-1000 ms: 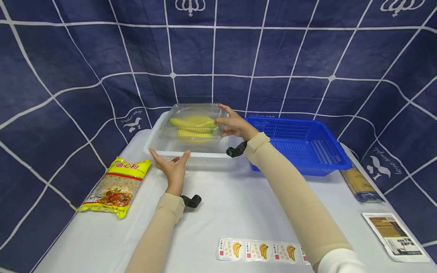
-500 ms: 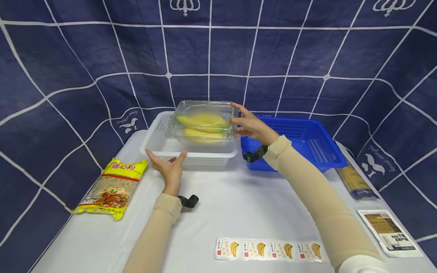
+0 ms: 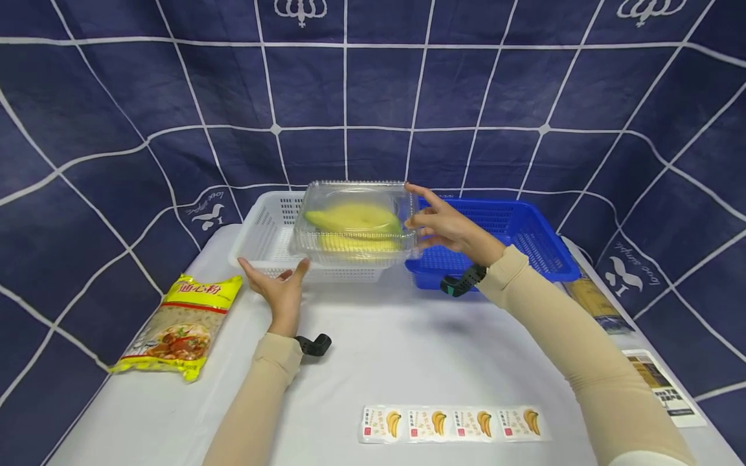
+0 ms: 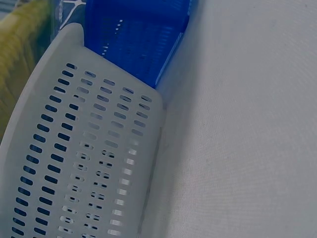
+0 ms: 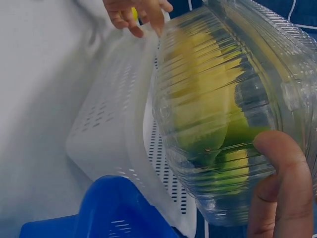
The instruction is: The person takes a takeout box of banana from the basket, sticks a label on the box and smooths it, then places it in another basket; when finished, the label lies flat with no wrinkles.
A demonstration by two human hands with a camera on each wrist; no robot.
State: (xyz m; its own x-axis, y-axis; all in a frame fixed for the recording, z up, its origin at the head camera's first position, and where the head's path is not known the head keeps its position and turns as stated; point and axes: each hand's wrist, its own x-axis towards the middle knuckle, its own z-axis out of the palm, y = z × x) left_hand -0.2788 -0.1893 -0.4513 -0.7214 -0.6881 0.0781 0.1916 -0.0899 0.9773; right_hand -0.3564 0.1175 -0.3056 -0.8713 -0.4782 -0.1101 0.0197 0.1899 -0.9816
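My right hand (image 3: 451,226) grips the right end of a clear plastic clamshell box (image 3: 350,249) that holds yellow bananas (image 3: 355,220) with some green at the ends. The box hangs tilted over the right part of a white perforated basket (image 3: 262,226). In the right wrist view, finger and thumb lie against the box's ribbed side. My left hand (image 3: 278,294) is at the basket's front rim, thumb and index finger spread wide. The left wrist view shows the basket's slotted outer wall (image 4: 94,148) but no fingers.
A blue basket (image 3: 507,259) stands right of the white one. A yellow food bag (image 3: 183,323) lies at left. At right are a noodle packet (image 3: 594,298) and a white pouch (image 3: 670,391), partly hidden by the arm. A strip of banana-print labels (image 3: 454,424) lies in front.
My right hand has carried the clamshell box to the right and, lastly, a little toward me. My left hand has stayed at the white basket's front rim. The head view has shifted slightly.
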